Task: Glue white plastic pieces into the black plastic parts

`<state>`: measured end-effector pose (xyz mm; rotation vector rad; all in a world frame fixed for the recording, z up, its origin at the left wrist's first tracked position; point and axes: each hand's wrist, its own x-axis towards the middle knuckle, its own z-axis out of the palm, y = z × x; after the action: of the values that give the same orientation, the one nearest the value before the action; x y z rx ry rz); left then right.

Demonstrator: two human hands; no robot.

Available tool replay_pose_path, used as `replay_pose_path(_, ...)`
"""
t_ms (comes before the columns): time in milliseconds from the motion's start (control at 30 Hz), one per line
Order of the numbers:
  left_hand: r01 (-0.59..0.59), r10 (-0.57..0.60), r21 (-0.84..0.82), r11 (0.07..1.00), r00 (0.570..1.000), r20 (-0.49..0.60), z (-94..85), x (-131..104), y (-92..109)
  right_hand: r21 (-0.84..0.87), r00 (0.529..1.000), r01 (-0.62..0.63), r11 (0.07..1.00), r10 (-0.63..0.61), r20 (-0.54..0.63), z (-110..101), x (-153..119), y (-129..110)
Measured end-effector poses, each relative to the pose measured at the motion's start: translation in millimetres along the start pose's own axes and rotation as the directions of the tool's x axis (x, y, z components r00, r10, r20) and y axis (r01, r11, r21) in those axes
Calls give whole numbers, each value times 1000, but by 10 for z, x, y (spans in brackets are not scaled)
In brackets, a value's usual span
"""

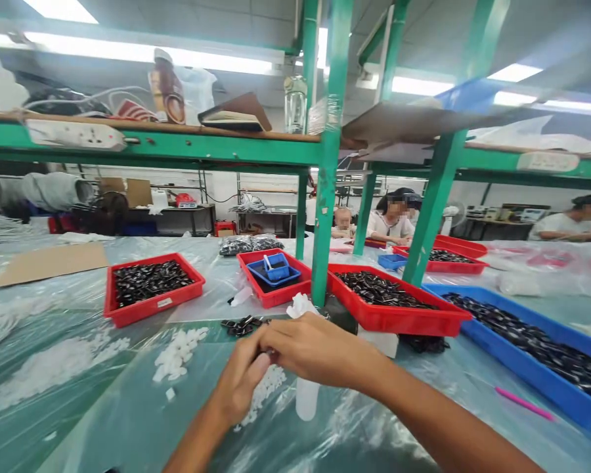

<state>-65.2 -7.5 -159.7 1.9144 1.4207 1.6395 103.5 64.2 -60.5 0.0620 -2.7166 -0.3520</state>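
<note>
My left hand and my right hand meet over the table with their fingers closed together. Whatever sits between the fingertips is mostly hidden; only a small dark bit shows. Just behind my fingers lies a small heap of black pieces. Below my right hand, a whitish translucent cylinder rests on the plastic sheet. Tiny white pieces are spread under my hands, and a pile of larger white bits lies to the left.
Red trays of black parts stand left and right. A red tray holds small blue bins. A long blue tray and pink pen are at right. A green post rises ahead. People sit beyond.
</note>
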Motion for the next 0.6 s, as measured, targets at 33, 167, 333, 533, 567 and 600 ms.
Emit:
replay_pose_path(33,-23,23,0,1000,999,36,4,7,20,12,999,-30,999,30,18,-16,3,13)
replay_pose_path(167,21,-22,83,996,1000,15,-27,59,-36,155,974,-220,963,226,-25,-89,-120,45)
replay_pose_path(333,89,-63,216,972,990,-127,-138,114,-31,498,792,-533,684,611,7,-272,-926,-71)
replay_pose_path(533,137,-111,370,919,990,-89,-135,141,108,420,330,-871,256,937,113,-805,-2493,-57)
replay_pose_path(567,167,-150,398,902,986,-74,-122,144,98,369,290,-895,249,955,57,-917,-2700,-46)
replay_pose_path(600,197,-187,427,883,980,-66,-108,146,78,311,278,-912,268,960,-14,-1021,-2872,-40)
